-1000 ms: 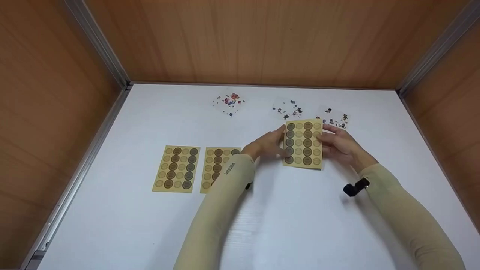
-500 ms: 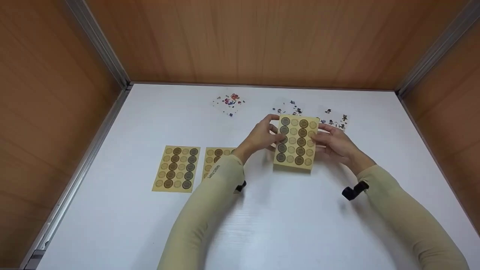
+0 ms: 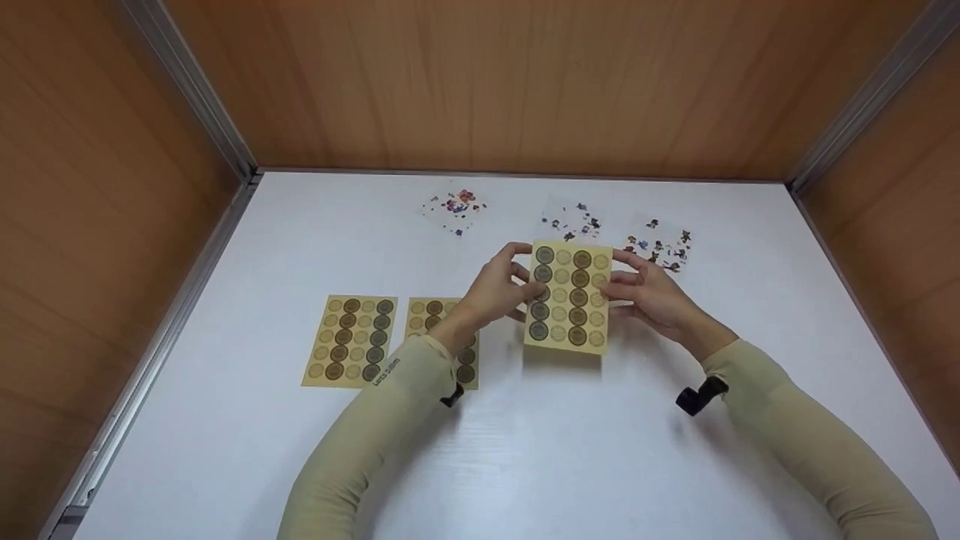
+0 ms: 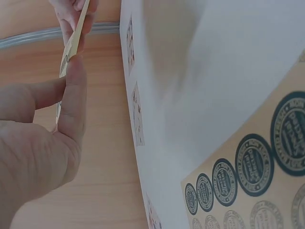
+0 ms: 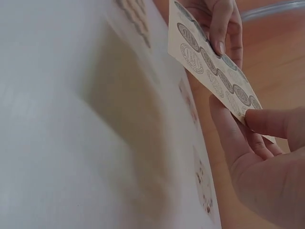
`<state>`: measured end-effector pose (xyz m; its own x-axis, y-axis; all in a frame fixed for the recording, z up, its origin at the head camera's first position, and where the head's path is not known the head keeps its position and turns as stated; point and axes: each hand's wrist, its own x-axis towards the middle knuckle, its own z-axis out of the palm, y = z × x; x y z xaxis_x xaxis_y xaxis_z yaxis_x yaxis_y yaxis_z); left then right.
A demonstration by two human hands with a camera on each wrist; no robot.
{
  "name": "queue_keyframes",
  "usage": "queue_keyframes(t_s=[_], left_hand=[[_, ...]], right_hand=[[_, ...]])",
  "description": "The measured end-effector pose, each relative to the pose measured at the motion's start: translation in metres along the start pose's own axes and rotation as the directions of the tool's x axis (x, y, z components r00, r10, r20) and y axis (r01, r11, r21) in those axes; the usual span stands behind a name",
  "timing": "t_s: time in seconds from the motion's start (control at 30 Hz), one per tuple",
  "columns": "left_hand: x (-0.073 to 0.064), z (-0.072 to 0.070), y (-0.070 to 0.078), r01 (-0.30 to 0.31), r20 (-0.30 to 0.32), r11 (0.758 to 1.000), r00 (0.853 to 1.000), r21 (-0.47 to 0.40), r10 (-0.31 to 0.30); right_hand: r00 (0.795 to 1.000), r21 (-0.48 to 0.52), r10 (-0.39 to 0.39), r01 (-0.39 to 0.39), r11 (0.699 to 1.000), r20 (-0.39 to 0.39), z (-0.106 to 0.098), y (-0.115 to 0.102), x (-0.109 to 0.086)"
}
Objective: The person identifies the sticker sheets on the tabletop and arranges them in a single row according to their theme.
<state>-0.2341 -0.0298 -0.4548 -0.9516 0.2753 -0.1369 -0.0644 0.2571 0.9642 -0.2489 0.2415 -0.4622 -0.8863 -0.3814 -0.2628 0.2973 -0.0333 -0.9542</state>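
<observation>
A tan sticker sheet (image 3: 560,313) with columns of round seals, some dark and some pale, is held up off the table between both hands. At its left edge my left hand (image 3: 495,289) pinches it, thumb on the printed face and fingers behind. My right hand (image 3: 656,300) pinches the opposite edge the same way. The right wrist view shows the sheet (image 5: 214,71) tilted above the table, its shadow falling on the white surface. In the left wrist view the sheet appears almost edge-on beyond my left hand (image 4: 47,129).
Two similar sticker sheets lie left on the white table (image 3: 525,450): one sheet (image 3: 349,341) fully left, another sheet (image 3: 466,371) partly under my left forearm. Along the back lie three clear sheets with small colourful bits (image 3: 457,202), (image 3: 570,217), (image 3: 660,244). Wooden panels (image 3: 480,90) enclose the table.
Both hands have moved left with the sticker sheet. My left hand's thumb has shifted from low on the sheet's left edge to about its middle. The sheets on the table stay put.
</observation>
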Motion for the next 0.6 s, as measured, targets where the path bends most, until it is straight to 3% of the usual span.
queue_keyframes(t_s=[0.1,0.2,0.33,0.43,0.53,0.6], left_hand=[[-0.006,-0.001,-0.002,-0.003,-0.012,1.000,1.000,-0.009,0.003],[-0.012,-0.002,-0.007,-0.026,-0.026,1.000,0.999,0.008,0.027],[-0.019,-0.004,-0.015,-0.042,-0.037,0.998,0.998,0.046,0.044],[-0.024,-0.006,-0.020,-0.006,-0.042,0.999,0.999,0.052,0.008],[-0.029,-0.007,-0.028,0.039,-0.039,0.997,0.999,0.065,-0.037],[-0.032,-0.008,-0.032,0.063,-0.030,0.994,0.998,0.089,-0.060]], right_hand=[[0.998,-0.096,-0.050,0.052,0.994,0.024,0.003,0.000,-0.001],[0.990,-0.270,-0.119,0.136,0.953,0.078,0.004,0.005,-0.004],[0.959,-0.493,-0.198,0.274,0.826,0.201,0.009,0.016,-0.008],[0.931,-0.587,-0.229,0.359,0.726,0.285,0.013,0.024,-0.010],[0.917,-0.672,-0.233,0.396,0.626,0.323,0.016,0.032,-0.013],[0.916,-0.710,-0.220,0.399,0.580,0.335,0.018,0.035,-0.012]])
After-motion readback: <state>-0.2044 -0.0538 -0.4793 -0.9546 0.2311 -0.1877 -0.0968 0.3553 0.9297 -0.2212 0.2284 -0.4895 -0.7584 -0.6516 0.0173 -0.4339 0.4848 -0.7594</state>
